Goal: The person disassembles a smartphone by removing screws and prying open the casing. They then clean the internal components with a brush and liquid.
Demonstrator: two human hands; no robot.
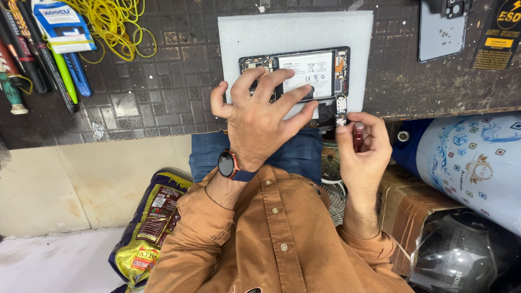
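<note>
An opened smartphone (325, 70), its battery and circuit boards exposed, lies on a white foam pad (293, 30) on the dark workbench. My left hand (255, 116), a watch on its wrist, spreads its fingers over the phone's left half and presses it down. At the phone's near right corner, my right hand (362, 154) pinches a small red-handled screwdriver (359, 135). The driver stands roughly upright, its tip hidden close to the phone's small lower board.
Pens, hand tools (38, 51) and a yellow coiled cable (114, 24) lie at the bench's left. A grey phone back cover (440, 32) rests at the far right. Below the bench edge are a patterned water container (472, 163), a cardboard box, a helmet (461, 258) and a printed sack (149, 228).
</note>
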